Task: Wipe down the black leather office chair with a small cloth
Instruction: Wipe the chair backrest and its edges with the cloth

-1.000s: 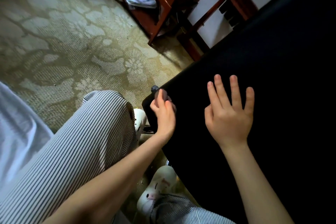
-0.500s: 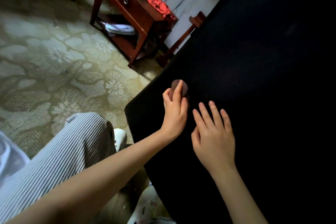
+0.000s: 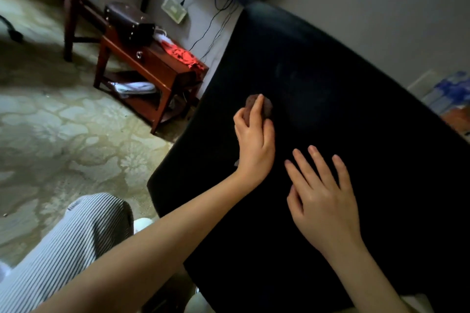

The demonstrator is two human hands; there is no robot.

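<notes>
The black leather chair (image 3: 330, 89) fills the right half of the view as one broad dark surface. My left hand (image 3: 255, 141) presses a small brownish cloth (image 3: 265, 107) against that surface, fingers curled over it, so only the cloth's far end shows. My right hand (image 3: 323, 195) lies flat on the leather just to the right and nearer to me, fingers spread, holding nothing.
A red-brown wooden side table (image 3: 152, 68) stands left of the chair, with a dark box (image 3: 129, 21), a red cloth (image 3: 184, 54) and papers on its lower shelf. Cables and a wall socket (image 3: 175, 9) are behind. Patterned carpet (image 3: 58, 134) spreads left. My striped trouser leg (image 3: 66, 249) is at lower left.
My left hand has slid the cloth from the chair's left edge up and inward across the leather. My right hand has stayed flat beside it. The view has tilted upward.
</notes>
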